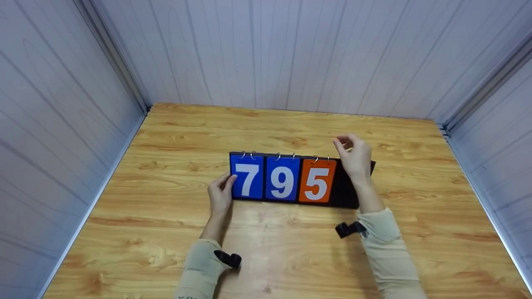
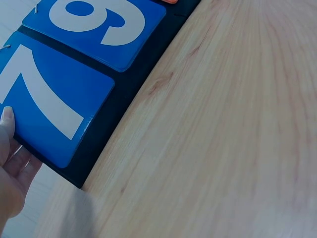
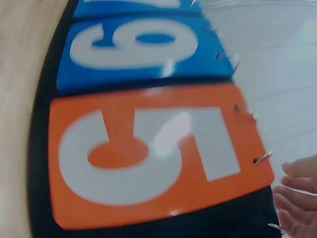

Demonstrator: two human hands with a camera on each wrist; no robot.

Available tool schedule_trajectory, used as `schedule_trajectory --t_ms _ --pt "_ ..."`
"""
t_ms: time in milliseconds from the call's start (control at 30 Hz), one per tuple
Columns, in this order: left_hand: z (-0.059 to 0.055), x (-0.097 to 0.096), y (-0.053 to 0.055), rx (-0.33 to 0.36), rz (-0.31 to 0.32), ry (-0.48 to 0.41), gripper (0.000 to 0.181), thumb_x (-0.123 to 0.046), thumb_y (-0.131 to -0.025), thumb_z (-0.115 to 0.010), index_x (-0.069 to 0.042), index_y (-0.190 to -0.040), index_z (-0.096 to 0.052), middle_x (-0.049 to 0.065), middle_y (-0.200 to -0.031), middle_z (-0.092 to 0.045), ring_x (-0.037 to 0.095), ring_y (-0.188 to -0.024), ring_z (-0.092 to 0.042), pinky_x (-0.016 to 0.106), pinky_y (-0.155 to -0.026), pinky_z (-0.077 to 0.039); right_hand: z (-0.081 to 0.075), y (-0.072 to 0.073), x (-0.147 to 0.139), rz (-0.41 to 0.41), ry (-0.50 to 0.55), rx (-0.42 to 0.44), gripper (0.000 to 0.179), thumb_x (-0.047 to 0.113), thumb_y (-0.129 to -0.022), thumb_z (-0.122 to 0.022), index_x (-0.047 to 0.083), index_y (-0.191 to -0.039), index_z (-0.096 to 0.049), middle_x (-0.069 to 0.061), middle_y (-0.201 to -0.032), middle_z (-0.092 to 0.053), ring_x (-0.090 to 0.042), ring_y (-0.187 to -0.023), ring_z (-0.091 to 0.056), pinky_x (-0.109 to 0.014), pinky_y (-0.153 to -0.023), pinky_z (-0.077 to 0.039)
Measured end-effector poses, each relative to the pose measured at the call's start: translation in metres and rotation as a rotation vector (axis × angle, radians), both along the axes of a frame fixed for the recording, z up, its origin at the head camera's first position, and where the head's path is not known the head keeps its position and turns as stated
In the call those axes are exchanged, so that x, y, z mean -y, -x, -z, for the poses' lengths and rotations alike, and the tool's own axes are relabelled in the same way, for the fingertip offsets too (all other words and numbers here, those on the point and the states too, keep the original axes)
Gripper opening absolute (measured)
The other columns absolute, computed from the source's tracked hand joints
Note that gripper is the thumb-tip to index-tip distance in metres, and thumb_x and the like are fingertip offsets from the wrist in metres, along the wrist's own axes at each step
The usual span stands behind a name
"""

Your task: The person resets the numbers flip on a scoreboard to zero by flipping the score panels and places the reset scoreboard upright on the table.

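A black flip scoreboard (image 1: pixel 282 202) is propped on the table, with ringed number cards on its face. From left to right they show a blue 7 card (image 1: pixel 249 176), a blue 9 card (image 1: pixel 282 178) and an orange 5 card (image 3: pixel 148 213); the rightmost panel (image 1: pixel 343 189) shows bare black. My left hand (image 1: pixel 220 195) grips the board's left edge, thumb in front on the 7 card and fingers behind. Above the rightmost panel, my right hand (image 1: pixel 355 155) hovers at the top edge with bent fingers, near a metal ring (image 3: pixel 276 228). Nothing is visible between its fingers.
The board stands on a wood-grain table (image 1: pixel 174 166). White panel walls (image 1: pixel 274 54) rise at the back and both sides. A black wrist camera (image 1: pixel 230 259) is strapped on the left sleeve, another camera (image 1: pixel 347 229) on the right.
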State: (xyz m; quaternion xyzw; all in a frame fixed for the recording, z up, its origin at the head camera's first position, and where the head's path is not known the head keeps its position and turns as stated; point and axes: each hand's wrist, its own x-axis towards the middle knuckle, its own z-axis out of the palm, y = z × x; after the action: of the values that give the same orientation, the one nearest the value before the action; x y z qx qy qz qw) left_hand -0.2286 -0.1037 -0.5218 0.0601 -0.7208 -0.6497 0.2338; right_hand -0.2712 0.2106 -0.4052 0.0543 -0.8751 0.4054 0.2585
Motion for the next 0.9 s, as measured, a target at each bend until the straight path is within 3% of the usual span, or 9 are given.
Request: schedule_trajectory --t_ms 100,200,433,567,767,900 --pt "0.001 0.000 0.000 0.010 -0.003 0.007 0.018 -0.007 -0.080 -0.065 0.006 -0.093 -0.067 0.017 -0.088 -0.065 0.013 -0.074 -0.060 0.017 -0.063 -0.047 0.006 -0.017 0.002 0.024 0.124 -0.095 0.014 0.010 -0.080 -0.066 -0.003 -0.086 -0.066 -0.010 -0.075 -0.065 -0.017 -0.061 -0.057 -0.017 -0.054 -0.044" --pt "0.001 0.000 0.000 0.019 -0.006 0.013 0.018 -0.005 -0.080 -0.065 0.006 -0.093 -0.067 0.017 -0.085 -0.065 0.009 -0.070 -0.058 0.017 -0.061 -0.046 0.016 -0.031 0.003 0.043 0.212 -0.130 0.013 0.008 -0.080 -0.065 -0.003 -0.087 -0.066 -0.010 -0.075 -0.065 -0.013 -0.061 -0.056 -0.015 -0.054 -0.044" --pt "0.000 -0.001 0.000 0.026 0.010 -0.015 0.018 -0.006 -0.080 -0.065 0.005 -0.094 -0.067 0.017 -0.088 -0.065 0.015 -0.075 -0.060 0.018 -0.064 -0.047 0.044 -0.055 0.007 0.072 0.296 -0.137 0.018 0.011 -0.081 -0.065 -0.003 -0.090 -0.063 -0.011 -0.080 -0.064 -0.010 -0.065 -0.055 -0.015 -0.056 -0.044" --pt "-0.006 -0.001 -0.003 0.016 0.026 -0.016 0.017 -0.003 -0.080 -0.064 0.007 -0.094 -0.066 0.020 -0.089 -0.064 0.022 -0.078 -0.060 0.019 -0.064 -0.048 0.055 -0.067 0.013 0.079 0.329 -0.120 0.020 0.006 -0.079 -0.066 -0.008 -0.092 -0.061 -0.016 -0.082 -0.063 -0.017 -0.067 -0.056 -0.014 -0.057 -0.044" --pt "-0.027 -0.005 -0.014 0.013 0.025 0.003 0.017 0.002 -0.081 -0.061 0.011 -0.095 -0.064 0.023 -0.090 -0.063 0.025 -0.079 -0.060 0.019 -0.065 -0.047 0.057 -0.084 0.030 0.091 0.353 -0.098 0.026 -0.002 -0.074 -0.069 -0.014 -0.095 -0.058 -0.025 -0.084 -0.061 -0.030 -0.071 -0.059 -0.030 -0.063 -0.050" --pt "-0.030 -0.005 -0.016 0.028 0.024 -0.011 0.017 0.002 -0.081 -0.062 0.011 -0.095 -0.064 0.023 -0.091 -0.063 0.024 -0.080 -0.060 0.020 -0.066 -0.048 0.062 -0.088 0.037 0.104 0.379 -0.062 0.030 -0.003 -0.071 -0.071 -0.014 -0.094 -0.057 -0.025 -0.083 -0.061 -0.031 -0.070 -0.059 -0.042 -0.064 -0.049"
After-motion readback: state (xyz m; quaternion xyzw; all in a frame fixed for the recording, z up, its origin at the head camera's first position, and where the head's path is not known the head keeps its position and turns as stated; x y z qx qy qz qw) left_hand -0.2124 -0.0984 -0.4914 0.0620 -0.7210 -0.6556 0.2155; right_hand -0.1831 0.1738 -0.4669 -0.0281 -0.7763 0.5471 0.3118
